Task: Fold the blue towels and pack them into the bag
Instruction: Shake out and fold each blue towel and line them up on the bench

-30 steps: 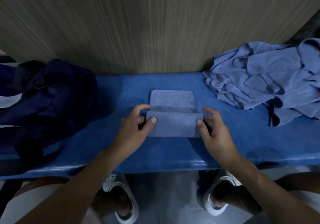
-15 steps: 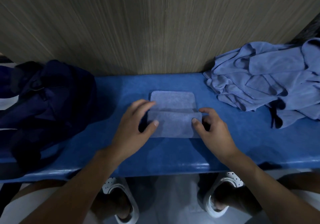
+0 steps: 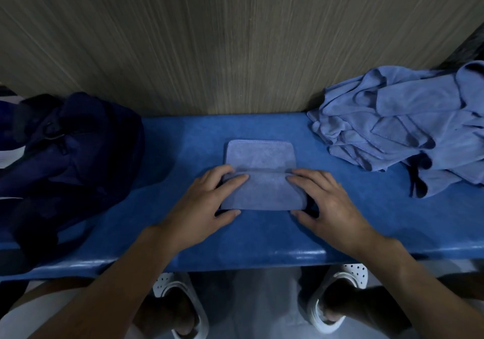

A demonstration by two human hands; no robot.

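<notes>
A small light-blue towel [image 3: 262, 171] lies folded on the blue bench [image 3: 366, 223], its near flap laid over the far half. My left hand [image 3: 207, 205] rests flat on the towel's left end, fingers straight over the flap. At the right end my right hand [image 3: 327, 202] lies the same way, fingers spread and pressing down. A heap of unfolded blue towels [image 3: 408, 126] sits at the right end of the bench. The dark navy bag [image 3: 65, 155] slumps at the left end.
A wood-grain wall [image 3: 235, 37] rises directly behind the bench. Below the front edge are my knees and white perforated clogs [image 3: 337, 299] on a grey floor. Bare bench surface lies between the folded towel and both the bag and the heap.
Both hands let go of the pinched flap edge and moved down onto the towel's ends, fingers flattened. The near flap now lies flat over the towel.
</notes>
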